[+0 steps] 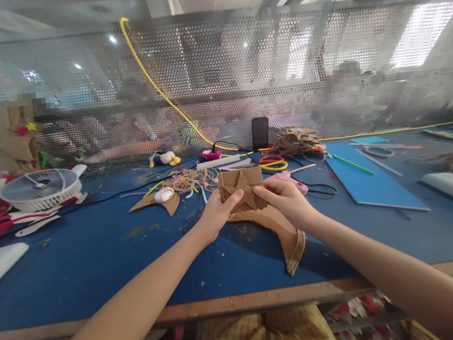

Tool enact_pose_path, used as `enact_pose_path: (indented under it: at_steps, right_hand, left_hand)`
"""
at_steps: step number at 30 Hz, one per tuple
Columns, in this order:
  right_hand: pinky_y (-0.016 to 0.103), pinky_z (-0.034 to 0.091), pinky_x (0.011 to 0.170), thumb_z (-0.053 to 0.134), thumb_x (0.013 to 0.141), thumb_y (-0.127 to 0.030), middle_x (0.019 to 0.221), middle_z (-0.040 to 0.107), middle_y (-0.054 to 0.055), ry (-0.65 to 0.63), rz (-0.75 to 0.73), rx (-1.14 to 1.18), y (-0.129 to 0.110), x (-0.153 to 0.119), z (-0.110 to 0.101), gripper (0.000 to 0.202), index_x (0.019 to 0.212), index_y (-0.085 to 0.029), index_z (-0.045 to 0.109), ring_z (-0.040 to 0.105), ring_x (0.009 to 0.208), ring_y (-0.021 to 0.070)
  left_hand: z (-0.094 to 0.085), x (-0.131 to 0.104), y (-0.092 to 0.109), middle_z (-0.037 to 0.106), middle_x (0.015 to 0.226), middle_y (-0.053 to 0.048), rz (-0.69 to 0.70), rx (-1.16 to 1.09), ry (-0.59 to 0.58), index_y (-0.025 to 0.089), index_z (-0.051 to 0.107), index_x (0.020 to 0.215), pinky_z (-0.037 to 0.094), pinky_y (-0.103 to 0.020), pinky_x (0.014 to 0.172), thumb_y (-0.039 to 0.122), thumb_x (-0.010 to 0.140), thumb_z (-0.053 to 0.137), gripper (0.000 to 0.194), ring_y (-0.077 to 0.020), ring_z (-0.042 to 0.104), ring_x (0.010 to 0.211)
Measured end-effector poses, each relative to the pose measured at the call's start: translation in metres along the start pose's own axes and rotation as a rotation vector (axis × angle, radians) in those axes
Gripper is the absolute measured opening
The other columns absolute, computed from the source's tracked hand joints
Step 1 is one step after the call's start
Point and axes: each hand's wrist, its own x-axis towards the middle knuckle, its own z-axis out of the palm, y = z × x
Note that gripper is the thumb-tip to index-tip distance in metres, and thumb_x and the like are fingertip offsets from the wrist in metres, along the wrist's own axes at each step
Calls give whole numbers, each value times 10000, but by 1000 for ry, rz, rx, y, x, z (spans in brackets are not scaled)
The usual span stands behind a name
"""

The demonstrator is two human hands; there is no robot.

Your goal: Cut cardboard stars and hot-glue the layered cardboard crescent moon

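Note:
Both hands hold a small brown cardboard piece with a star shape (245, 188) on its face, raised over the blue table. My left hand (216, 215) grips its left side, the thumb pressed on the star. On the right side, my right hand (289, 200) pinches the edge between thumb and fingers. Below and behind the held piece lies a curved, layered cardboard shape (285, 230), its upper part partly hidden. A pink glue gun (299, 183) rests just beyond my right hand.
A white-topped cardboard cutout (148, 202) and tangled cords (190, 179) lie left. Behind are a phone (260, 133) and a perforated metal screen (215, 73). A blue board (375, 183) is right; a white basket (43, 193) stands far left.

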Motion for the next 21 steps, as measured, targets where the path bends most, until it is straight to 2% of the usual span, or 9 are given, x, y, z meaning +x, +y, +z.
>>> enact_pose_path:
  at_steps: [3, 8, 11, 14, 17, 21]
  right_hand:
    - [270, 368, 576, 651, 829, -659, 644, 550, -12, -1, 1, -24, 0, 1, -1, 495, 679, -190, 599, 459, 634, 127]
    - [260, 396, 561, 673, 811, -665, 638, 569, -15, 22, 12, -8, 1, 0, 0, 498, 712, -178, 639, 481, 619, 119]
    - [283, 495, 641, 755, 774, -590, 763, 696, 19, -23, 78, 111, 3, -1, 2, 421, 851, -178, 715, 610, 709, 158]
    - [333, 566, 755, 824, 735, -496, 955, 771, 52, -55, 119, 216, 4, -2, 3, 436, 1038, -192, 747, 699, 850, 205]
    - [341, 589, 778, 827, 743, -465, 988, 783, 58, -81, 117, 234, 4, -2, 3, 427, 1063, -191, 756, 725, 876, 212]
    - [353, 602, 811, 834, 738, -464, 1032, 788, 63, -108, 131, 266, 3, -3, 2, 445, 1087, -199, 759, 739, 936, 230]
  left_hand:
    - [0, 0, 0, 778, 1152, -106, -3, 14, 27, 182, 713, 1205, 520, -436, 1036, 476, 782, 795, 522, -317, 692, 1158]
    - [2, -2, 4, 782, 1135, -111, 10, 28, 15, 179, 731, 1174, 528, -442, 1026, 470, 770, 803, 503, -321, 703, 1133]
    - [4, -4, 5, 778, 1149, -103, 31, 50, 15, 190, 737, 1166, 535, -435, 1017, 457, 777, 796, 475, -316, 709, 1119]
    - [4, -4, 3, 775, 1160, -91, 58, 103, 14, 206, 744, 1146, 539, -425, 1016, 437, 782, 790, 434, -315, 703, 1131]
    - [3, -4, 0, 770, 1174, -87, 84, 117, 12, 209, 742, 1125, 539, -416, 1017, 425, 773, 799, 416, -306, 697, 1146]
    - [3, -5, 2, 760, 1200, -104, 57, 76, -17, 190, 724, 1145, 538, -423, 1013, 418, 722, 841, 495, -312, 696, 1148]
